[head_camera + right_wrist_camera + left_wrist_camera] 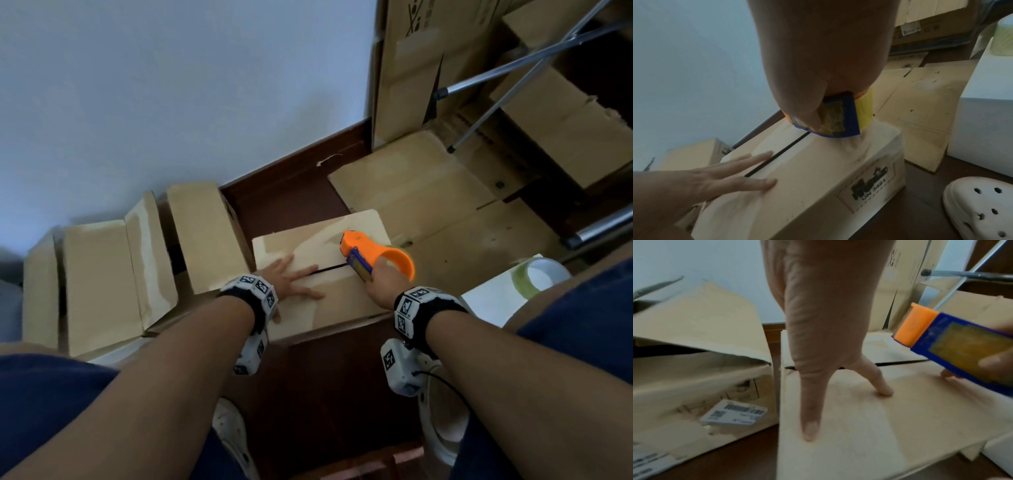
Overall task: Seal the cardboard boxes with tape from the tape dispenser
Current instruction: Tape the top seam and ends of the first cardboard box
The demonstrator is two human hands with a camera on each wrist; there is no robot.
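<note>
A closed cardboard box [342,305] [859,426] [818,186] lies on the floor between my knees, a dark seam [330,268] [777,157] running between its two top flaps. My left hand [291,279] [818,353] [725,177] presses flat on the left part of the lid, fingers spread across the seam. My right hand [383,281] [818,73] grips the orange and blue tape dispenser [373,255] [953,345] [838,118], whose front end sits on the seam toward the box's right end.
Several other cardboard boxes [113,274] stand at the left against the wall. Flattened cardboard [428,192] lies behind. A white box [493,301] with a spare tape roll [541,274] sits at right. Metal ladder legs [513,75] stand back right. A white clog [982,209] is near the box.
</note>
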